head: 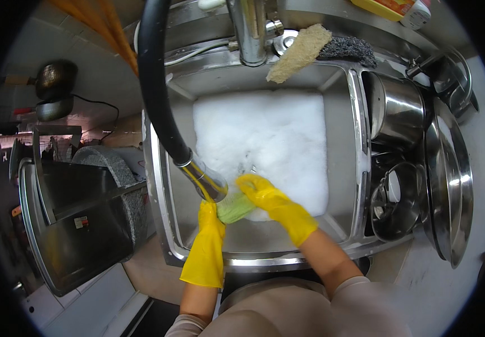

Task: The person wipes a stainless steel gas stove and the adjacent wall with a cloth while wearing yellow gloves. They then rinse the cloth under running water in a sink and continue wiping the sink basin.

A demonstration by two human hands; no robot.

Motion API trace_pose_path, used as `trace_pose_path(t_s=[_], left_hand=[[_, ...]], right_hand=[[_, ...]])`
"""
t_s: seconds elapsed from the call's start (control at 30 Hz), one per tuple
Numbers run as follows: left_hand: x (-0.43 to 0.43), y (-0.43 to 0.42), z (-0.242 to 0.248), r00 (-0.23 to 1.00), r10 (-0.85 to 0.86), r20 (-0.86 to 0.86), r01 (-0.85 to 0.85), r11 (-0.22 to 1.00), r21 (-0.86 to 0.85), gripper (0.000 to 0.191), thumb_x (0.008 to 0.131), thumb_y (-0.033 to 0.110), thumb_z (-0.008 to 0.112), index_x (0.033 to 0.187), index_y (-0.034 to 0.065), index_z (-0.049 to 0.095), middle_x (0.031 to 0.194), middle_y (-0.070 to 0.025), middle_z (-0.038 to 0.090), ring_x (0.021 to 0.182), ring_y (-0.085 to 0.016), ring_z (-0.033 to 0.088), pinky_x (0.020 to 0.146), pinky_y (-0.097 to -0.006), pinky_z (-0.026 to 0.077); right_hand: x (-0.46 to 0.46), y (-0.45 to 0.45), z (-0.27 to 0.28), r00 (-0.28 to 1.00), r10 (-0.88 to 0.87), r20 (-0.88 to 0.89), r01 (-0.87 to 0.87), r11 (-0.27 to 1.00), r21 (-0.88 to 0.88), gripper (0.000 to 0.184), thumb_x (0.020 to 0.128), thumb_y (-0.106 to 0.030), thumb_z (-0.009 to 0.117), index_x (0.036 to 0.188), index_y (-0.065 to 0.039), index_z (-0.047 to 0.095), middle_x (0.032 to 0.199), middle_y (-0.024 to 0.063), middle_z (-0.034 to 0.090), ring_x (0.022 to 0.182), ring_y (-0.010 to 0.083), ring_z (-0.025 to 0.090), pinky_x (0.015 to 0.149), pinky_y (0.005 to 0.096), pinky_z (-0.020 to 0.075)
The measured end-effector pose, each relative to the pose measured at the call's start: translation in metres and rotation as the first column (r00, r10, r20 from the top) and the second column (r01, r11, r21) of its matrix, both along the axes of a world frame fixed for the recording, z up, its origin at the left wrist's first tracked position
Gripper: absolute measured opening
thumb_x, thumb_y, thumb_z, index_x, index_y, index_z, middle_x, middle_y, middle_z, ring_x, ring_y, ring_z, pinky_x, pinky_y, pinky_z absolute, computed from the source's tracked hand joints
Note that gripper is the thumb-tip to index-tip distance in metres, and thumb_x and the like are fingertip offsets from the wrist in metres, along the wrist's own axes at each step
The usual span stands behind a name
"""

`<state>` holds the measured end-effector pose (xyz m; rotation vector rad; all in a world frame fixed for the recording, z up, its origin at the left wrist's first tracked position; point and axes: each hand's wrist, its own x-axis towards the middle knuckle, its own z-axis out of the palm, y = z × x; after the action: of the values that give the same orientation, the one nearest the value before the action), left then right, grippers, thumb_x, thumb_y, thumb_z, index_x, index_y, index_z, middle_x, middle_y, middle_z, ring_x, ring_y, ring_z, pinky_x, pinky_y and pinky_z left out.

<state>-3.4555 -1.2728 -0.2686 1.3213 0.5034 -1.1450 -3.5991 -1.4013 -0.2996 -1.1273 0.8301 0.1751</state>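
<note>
Both my hands wear yellow rubber gloves and are over a stainless steel sink (326, 236). A light green cloth (236, 208) stretches between them at the near edge of the white suds (267, 135). My left hand (209, 219) grips the cloth's left end; its fingers are partly hidden by the spout. My right hand (257, 189) is closed on the cloth's right side, beside the foam. A black hose faucet with a metal spout (209, 185) hangs just above the cloth and my left hand.
A beige scrubbing pad (299, 52) and a dark scouring pad (347, 50) lie on the sink's back rim. Steel pots (398, 111), pans and large lids (444, 181) stand at the right. A dark rectangular tray (82, 227) stands at the left.
</note>
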Motion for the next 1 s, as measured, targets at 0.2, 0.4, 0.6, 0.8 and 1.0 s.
trace_pose_path(t_s=[0.2, 0.4, 0.6, 0.8, 1.0], left_hand=[[0.019, 0.002, 0.007, 0.995, 0.04, 0.096, -0.047, 0.996, 0.075, 0.042, 0.102, 0.038, 0.06, 0.131, 0.0085, 0.06, 0.119, -0.0082, 0.069, 0.105, -0.024, 0.068, 0.088, -0.0397, 0.058], [0.017, 0.014, 0.0, 0.997, 0.035, -0.069, -0.047, 0.983, -0.177, 0.043, 0.102, 0.035, 0.061, 0.134, 0.0075, 0.058, 0.127, -0.0089, 0.065, 0.113, -0.027, 0.066, 0.094, -0.0445, 0.055], [0.008, 0.004, 0.031, 0.957, -0.014, -0.288, 0.074, 0.977, 0.199, 0.048, 0.101, 0.042, 0.059, 0.138, 0.0105, 0.057, 0.132, -0.007, 0.063, 0.112, -0.024, 0.063, 0.093, -0.0515, 0.053], [0.004, 0.0, -0.014, 0.901, -0.079, -0.427, -0.022, 0.974, -0.227, 0.046, 0.103, 0.039, 0.054, 0.139, 0.0111, 0.054, 0.128, -0.0085, 0.062, 0.108, -0.027, 0.063, 0.093, -0.0457, 0.053], [-0.015, -0.013, -0.032, 0.928, 0.052, -0.368, -0.089, 0.992, -0.086, 0.042, 0.104, 0.037, 0.054, 0.136, 0.0113, 0.055, 0.118, -0.0087, 0.065, 0.1, -0.028, 0.065, 0.086, -0.0427, 0.055]], right_hand=[[-0.009, -0.023, 0.063, 0.939, 0.344, -0.023, -0.338, 0.933, 0.125, 0.055, 0.088, -0.026, 0.077, 0.138, -0.013, 0.06, 0.118, 0.0075, 0.065, 0.112, 0.0215, 0.058, 0.1, 0.0305, 0.0441], [0.019, 0.0, 0.041, 0.997, 0.048, 0.062, -0.05, 0.998, 0.032, 0.055, 0.088, -0.019, 0.075, 0.14, -0.011, 0.058, 0.125, 0.0076, 0.063, 0.118, 0.0211, 0.055, 0.1, 0.0321, 0.0448], [0.029, 0.033, 0.065, 0.97, -0.166, 0.175, 0.185, 0.978, -0.096, 0.039, 0.09, -0.019, 0.071, 0.126, -0.007, 0.065, 0.12, 0.0103, 0.066, 0.116, 0.0253, 0.059, 0.095, 0.0369, 0.048], [0.029, 0.131, 0.093, 0.919, -0.136, 0.369, 0.366, 0.64, -0.676, 0.027, 0.09, -0.026, 0.066, 0.111, -0.008, 0.067, 0.096, 0.018, 0.07, 0.085, 0.0379, 0.069, 0.074, 0.0466, 0.0548], [0.05, 0.084, 0.001, 0.82, -0.569, 0.056, 0.572, 0.816, -0.084, 0.029, 0.093, -0.029, 0.065, 0.114, -0.009, 0.06, 0.102, 0.0178, 0.07, 0.092, 0.037, 0.069, 0.074, 0.0438, 0.0563]])
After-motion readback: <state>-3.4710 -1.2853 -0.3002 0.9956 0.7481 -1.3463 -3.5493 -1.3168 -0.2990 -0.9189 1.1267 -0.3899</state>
